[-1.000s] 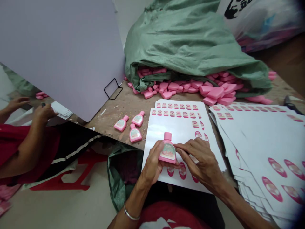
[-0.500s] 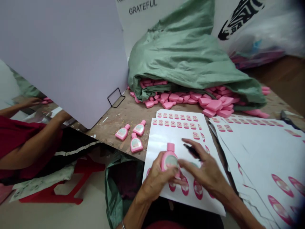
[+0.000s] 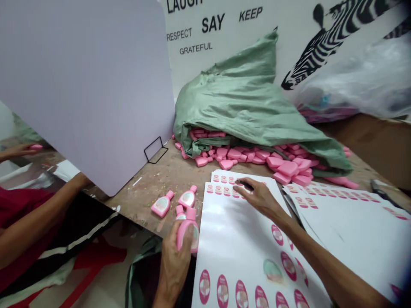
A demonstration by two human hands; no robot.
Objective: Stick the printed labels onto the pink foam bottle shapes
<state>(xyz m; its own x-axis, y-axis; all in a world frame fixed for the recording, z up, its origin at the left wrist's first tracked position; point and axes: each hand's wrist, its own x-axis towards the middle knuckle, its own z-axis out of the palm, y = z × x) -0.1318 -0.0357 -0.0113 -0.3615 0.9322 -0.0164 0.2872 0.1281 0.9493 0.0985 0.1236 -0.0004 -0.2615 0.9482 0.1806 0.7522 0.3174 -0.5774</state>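
- Left hand clasps a pink bottle, thumb across its front; the bottle is off the tabletop's near edge or over it, left of the label sheet.
- Right hand pinches a slim dark tool, its fingertips at the sheet's upper row of small labels; whether they touch the paper is hard to tell.
- Close past the held bottle lie three labelled bottles: one on the left, one on the right, and a nearer one partly hidden behind it; contact cannot be told.
- Tabletop has its front edge slanting away up-left; between the two hands stretches plain white paper.
- Held bottle is pink and capped, upright with a slight tilt, a pale green label partly under the thumb.
- Label sheet carries small pink-and-cream labels at the far end, pink ovals at right and near end, one pale green label among them.
- Second paper stack lies just to the right.
- Green sack spills pink bottles beyond the sheets.
- Grey panel rises at left, with a black wire bracket at its foot; a co-worker's arm reaches behind it.
- Wall bears lettering and a zebra.
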